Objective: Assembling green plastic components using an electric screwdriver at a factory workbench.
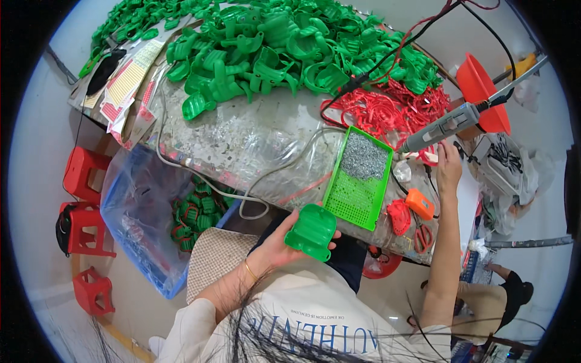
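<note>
My left hand [279,243] is closed around a green curved plastic shell [311,232] with ridges and a scalloped edge, held up in front of my body. My right hand [448,167] reaches over the right side of the table, its fingertips just below a grey electric screwdriver [443,127]. Whether those fingers touch the screwdriver or pinch something cannot be made out. Left of that hand, a bright green perforated tray [353,206] holds a heap of small silvery screws [365,158].
Green plastic parts [266,45] are piled at the back, beside red straps [375,115]. A grey cable [209,175] hangs over the front edge. A blue lined bin [142,224] stands lower left, near red stools [88,228]. Scissors [423,238] lie front right. Another person [493,296] is lower right.
</note>
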Demonstrator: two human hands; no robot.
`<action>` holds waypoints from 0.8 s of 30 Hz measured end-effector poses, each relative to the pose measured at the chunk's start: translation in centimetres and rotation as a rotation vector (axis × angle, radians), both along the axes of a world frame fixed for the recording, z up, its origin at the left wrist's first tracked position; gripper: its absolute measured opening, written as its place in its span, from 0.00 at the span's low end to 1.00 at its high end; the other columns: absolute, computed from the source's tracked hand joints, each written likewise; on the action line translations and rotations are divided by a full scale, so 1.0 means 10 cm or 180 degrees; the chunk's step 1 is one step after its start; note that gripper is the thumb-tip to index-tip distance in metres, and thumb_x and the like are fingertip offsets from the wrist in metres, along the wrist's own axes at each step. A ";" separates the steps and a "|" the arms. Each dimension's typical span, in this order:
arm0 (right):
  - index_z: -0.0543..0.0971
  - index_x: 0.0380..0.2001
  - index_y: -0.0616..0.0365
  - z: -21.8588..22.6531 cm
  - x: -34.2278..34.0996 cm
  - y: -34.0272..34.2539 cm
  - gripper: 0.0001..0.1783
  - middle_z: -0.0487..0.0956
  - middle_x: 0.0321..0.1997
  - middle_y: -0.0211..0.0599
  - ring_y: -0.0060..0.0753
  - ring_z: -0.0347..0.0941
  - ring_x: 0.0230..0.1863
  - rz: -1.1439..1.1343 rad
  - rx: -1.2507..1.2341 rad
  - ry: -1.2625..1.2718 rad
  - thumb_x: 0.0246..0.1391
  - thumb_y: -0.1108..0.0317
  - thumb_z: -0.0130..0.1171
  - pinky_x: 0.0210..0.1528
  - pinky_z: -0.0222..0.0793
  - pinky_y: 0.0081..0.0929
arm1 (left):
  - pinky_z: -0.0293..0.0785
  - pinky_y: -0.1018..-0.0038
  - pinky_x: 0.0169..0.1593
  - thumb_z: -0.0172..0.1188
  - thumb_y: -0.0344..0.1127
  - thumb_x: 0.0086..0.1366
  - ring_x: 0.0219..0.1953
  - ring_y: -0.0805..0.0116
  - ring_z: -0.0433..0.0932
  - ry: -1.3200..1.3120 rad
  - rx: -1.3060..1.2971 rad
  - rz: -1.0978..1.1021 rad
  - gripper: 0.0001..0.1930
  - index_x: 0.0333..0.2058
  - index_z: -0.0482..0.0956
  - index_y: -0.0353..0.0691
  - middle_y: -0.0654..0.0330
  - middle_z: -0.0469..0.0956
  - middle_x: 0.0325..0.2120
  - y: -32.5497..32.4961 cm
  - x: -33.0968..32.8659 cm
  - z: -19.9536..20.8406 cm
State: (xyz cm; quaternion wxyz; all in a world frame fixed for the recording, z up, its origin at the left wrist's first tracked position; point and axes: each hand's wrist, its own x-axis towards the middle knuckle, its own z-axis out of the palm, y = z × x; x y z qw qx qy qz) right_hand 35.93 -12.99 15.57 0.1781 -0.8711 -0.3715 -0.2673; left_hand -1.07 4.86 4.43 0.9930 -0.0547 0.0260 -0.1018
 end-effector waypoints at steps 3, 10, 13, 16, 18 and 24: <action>0.78 0.42 0.60 -0.01 -0.18 -0.22 0.12 0.78 0.36 0.40 0.38 0.75 0.37 0.0281 0.0412 0.0653 0.60 0.67 0.51 0.40 0.68 0.30 | 0.68 0.49 0.56 0.46 0.57 0.66 0.58 0.39 0.64 0.0094 0.0129 -0.0075 0.29 0.63 0.59 0.55 0.42 0.63 0.57 0.02 0.10 0.00; 0.80 0.40 0.57 -0.10 -0.40 -0.35 0.10 0.78 0.37 0.39 0.35 0.74 0.36 0.0235 -0.0153 0.1395 0.57 0.68 0.54 0.40 0.68 0.26 | 0.66 0.47 0.57 0.48 0.57 0.65 0.61 0.40 0.59 -0.0073 0.0028 -0.0118 0.32 0.64 0.55 0.56 0.49 0.59 0.60 -0.05 0.14 0.05; 0.79 0.39 0.58 -0.11 -0.39 -0.44 0.10 0.78 0.37 0.39 0.36 0.74 0.37 0.0222 -0.0890 0.1462 0.56 0.68 0.55 0.39 0.68 0.26 | 0.66 0.47 0.57 0.48 0.58 0.65 0.61 0.40 0.58 -0.0047 0.0149 0.0073 0.33 0.65 0.53 0.56 0.47 0.59 0.61 -0.11 0.13 0.07; 0.79 0.38 0.57 -0.02 -0.40 -0.48 0.09 0.78 0.36 0.40 0.37 0.74 0.36 0.0327 -0.0946 0.1608 0.55 0.67 0.57 0.39 0.68 0.27 | 0.67 0.48 0.57 0.47 0.59 0.65 0.59 0.40 0.61 -0.0008 0.0129 -0.0011 0.33 0.65 0.53 0.55 0.47 0.60 0.60 -0.14 0.14 0.08; 0.79 0.37 0.58 0.11 -0.51 -0.43 0.09 0.79 0.35 0.40 0.36 0.74 0.35 0.0067 -0.1003 0.1652 0.54 0.67 0.58 0.39 0.68 0.27 | 0.68 0.49 0.56 0.46 0.59 0.65 0.58 0.39 0.63 0.0022 0.0187 -0.0044 0.33 0.65 0.53 0.55 0.47 0.61 0.60 -0.15 0.15 0.08; 0.79 0.31 0.63 0.56 -1.32 -0.16 0.09 0.78 0.30 0.34 0.27 0.73 0.33 0.1450 -0.0160 0.3981 0.51 0.68 0.61 0.37 0.67 0.25 | 0.68 0.51 0.56 0.42 0.60 0.67 0.55 0.42 0.68 0.0078 0.0520 -0.0208 0.32 0.64 0.54 0.51 0.45 0.63 0.58 -0.24 0.20 0.14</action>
